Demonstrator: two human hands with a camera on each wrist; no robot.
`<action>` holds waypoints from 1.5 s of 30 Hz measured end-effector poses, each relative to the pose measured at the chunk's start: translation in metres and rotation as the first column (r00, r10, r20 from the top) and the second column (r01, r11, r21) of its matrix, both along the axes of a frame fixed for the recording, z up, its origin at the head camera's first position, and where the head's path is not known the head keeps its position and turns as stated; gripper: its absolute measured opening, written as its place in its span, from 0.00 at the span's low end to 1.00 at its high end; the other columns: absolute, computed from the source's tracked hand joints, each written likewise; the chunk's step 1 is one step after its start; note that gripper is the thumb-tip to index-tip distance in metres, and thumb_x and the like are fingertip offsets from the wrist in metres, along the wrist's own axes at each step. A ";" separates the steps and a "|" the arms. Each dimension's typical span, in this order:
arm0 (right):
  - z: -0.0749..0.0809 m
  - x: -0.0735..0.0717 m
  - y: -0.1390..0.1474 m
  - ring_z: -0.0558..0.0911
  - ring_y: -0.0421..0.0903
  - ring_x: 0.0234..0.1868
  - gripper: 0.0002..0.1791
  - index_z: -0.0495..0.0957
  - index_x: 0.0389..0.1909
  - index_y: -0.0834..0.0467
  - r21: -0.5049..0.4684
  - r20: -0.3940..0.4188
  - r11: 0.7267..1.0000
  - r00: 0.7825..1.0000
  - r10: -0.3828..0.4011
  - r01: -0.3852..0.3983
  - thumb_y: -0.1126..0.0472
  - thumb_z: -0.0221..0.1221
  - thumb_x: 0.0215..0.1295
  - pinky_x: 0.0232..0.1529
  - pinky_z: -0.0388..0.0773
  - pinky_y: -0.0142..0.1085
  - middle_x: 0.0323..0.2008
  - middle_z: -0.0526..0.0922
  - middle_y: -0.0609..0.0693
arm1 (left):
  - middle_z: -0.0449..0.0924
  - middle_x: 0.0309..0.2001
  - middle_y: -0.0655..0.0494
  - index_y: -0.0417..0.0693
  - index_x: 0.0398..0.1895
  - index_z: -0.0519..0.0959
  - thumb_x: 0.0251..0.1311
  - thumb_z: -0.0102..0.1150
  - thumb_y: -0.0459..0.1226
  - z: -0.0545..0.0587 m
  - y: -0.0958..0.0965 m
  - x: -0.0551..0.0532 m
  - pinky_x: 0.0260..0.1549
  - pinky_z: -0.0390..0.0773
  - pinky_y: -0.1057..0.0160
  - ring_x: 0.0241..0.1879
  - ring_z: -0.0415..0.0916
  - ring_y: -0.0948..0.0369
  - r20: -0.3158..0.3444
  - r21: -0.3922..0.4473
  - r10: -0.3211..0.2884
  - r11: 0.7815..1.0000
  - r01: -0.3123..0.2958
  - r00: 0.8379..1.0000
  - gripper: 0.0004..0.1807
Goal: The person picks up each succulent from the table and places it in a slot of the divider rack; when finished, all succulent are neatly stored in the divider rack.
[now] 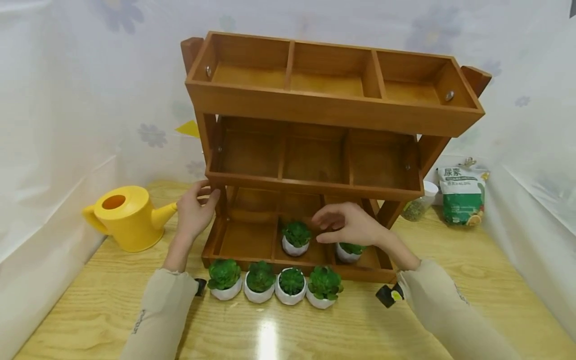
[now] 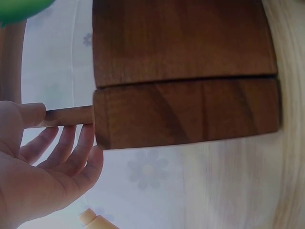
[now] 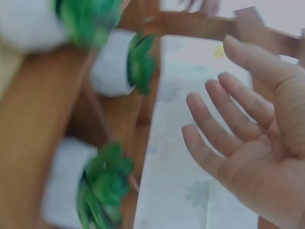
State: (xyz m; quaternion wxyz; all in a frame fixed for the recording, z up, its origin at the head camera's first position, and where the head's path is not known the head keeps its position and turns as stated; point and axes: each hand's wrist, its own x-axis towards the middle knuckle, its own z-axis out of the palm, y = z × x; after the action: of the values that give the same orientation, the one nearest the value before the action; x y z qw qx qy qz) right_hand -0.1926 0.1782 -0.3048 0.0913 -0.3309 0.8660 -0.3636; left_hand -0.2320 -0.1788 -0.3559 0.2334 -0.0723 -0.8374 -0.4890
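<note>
My left hand [image 1: 196, 209] holds the left post of a three-tier wooden plant stand [image 1: 333, 111]. In the left wrist view its thumb lies on one side of a thin wooden post [image 2: 71, 116] and the fingers on the other. My right hand [image 1: 348, 225] hovers over the bottom tier with relaxed fingers and nothing in it. One potted succulent [image 1: 296, 239] stands in the bottom tier's middle compartment. Another potted succulent [image 1: 348, 252] sits in the right compartment, partly hidden by that hand. The right wrist view shows a succulent [image 3: 105, 186] below the bare fingers.
Several white-potted succulents [image 1: 291, 286] stand in a row before the stand. A yellow watering can [image 1: 130, 220] is at left, its spout near the left hand. At right are a clear jar [image 1: 416, 207] with a white lid and a green-white bag [image 1: 462, 195].
</note>
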 end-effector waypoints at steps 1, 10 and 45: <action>-0.001 0.007 0.000 0.82 0.49 0.44 0.18 0.80 0.49 0.59 -0.044 0.000 0.999 1.000 -0.026 0.026 0.60 0.67 0.58 0.45 0.81 0.41 0.46 0.83 0.51 | 0.79 0.45 0.32 0.33 0.57 0.74 0.65 0.56 0.34 0.000 0.000 0.000 0.42 0.80 0.44 0.43 0.80 0.41 -0.001 0.000 0.002 1.000 -0.002 1.000 0.20; -0.030 0.064 0.012 0.82 0.52 0.43 0.18 0.78 0.51 0.58 -0.253 0.096 0.956 0.987 -0.130 0.151 0.63 0.66 0.59 0.43 0.82 0.37 0.44 0.81 0.57 | 0.80 0.44 0.32 0.33 0.57 0.74 0.66 0.55 0.34 -0.002 0.000 0.000 0.42 0.80 0.43 0.41 0.80 0.40 0.003 0.004 0.011 1.000 -0.011 1.000 0.19; -0.078 0.094 0.030 0.83 0.44 0.40 0.34 0.80 0.49 0.57 0.019 0.060 0.942 0.940 -0.335 0.334 0.43 0.74 0.42 0.37 0.81 0.34 0.40 0.85 0.46 | 0.79 0.47 0.33 0.35 0.59 0.73 0.66 0.56 0.36 0.000 -0.001 0.000 0.43 0.80 0.45 0.44 0.80 0.41 0.036 0.007 0.003 1.000 -0.003 0.999 0.21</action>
State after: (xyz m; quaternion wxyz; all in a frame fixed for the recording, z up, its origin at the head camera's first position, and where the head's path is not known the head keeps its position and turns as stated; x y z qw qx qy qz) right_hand -0.0983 0.2084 -0.3824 0.0566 -0.1671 0.9079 -0.3802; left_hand -0.2319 -0.1801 -0.3564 0.2191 -0.0614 -0.8397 -0.4930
